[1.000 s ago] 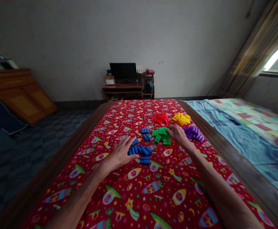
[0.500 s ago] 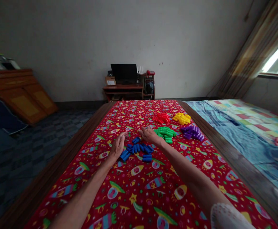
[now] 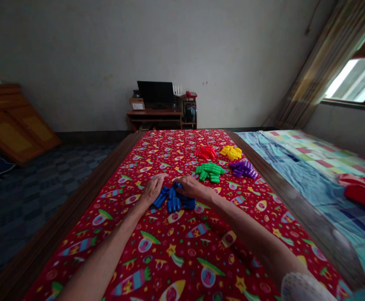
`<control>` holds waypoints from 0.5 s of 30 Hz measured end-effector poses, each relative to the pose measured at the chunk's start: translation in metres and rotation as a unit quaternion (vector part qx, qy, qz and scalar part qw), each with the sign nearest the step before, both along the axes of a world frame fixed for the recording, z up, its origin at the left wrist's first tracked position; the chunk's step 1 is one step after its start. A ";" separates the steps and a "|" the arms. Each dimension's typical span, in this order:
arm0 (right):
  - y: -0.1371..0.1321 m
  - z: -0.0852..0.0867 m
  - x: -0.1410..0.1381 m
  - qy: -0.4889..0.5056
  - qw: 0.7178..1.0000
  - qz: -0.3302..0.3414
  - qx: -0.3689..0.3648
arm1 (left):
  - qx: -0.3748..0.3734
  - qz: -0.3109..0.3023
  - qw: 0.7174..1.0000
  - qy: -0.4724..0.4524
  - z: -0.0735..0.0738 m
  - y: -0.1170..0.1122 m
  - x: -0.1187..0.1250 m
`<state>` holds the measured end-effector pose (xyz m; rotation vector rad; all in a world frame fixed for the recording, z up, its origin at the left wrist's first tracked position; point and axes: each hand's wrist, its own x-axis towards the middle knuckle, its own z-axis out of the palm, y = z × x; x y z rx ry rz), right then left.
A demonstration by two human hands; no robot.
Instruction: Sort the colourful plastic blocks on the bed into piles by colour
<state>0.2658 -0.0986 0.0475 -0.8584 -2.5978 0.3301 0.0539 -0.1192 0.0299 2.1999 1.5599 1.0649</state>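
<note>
Several blue cylinder-shaped plastic pieces (image 3: 173, 204) lie bunched in a small pile on the red patterned cloth (image 3: 182, 234). My left hand (image 3: 153, 189) rests along the left side of the pile, fingers stretched forward and nothing seen in its grasp. From the right, my right hand (image 3: 191, 186) reaches over the pile with its fingers extended to the left, touching the blue pieces and covering some of them. Just beyond it is a pile of green pieces (image 3: 210, 171).
Farther right are piles of red pieces (image 3: 206, 152), yellow pieces (image 3: 231, 152) and purple pieces (image 3: 244, 169). A bed (image 3: 282, 163) adjoins the table's wooden right edge (image 3: 273, 184). Against the far wall stands a desk with a monitor (image 3: 155, 93).
My right hand has come down and back onto the blue pieces, and they are now closer together. My left hand stays at their left side. The view has turned slightly right.
</note>
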 end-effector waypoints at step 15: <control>-0.035 0.004 0.164 0.154 0.956 -0.249 -0.019 | 0.000 -0.002 1.000 0.000 -0.001 0.001 0.001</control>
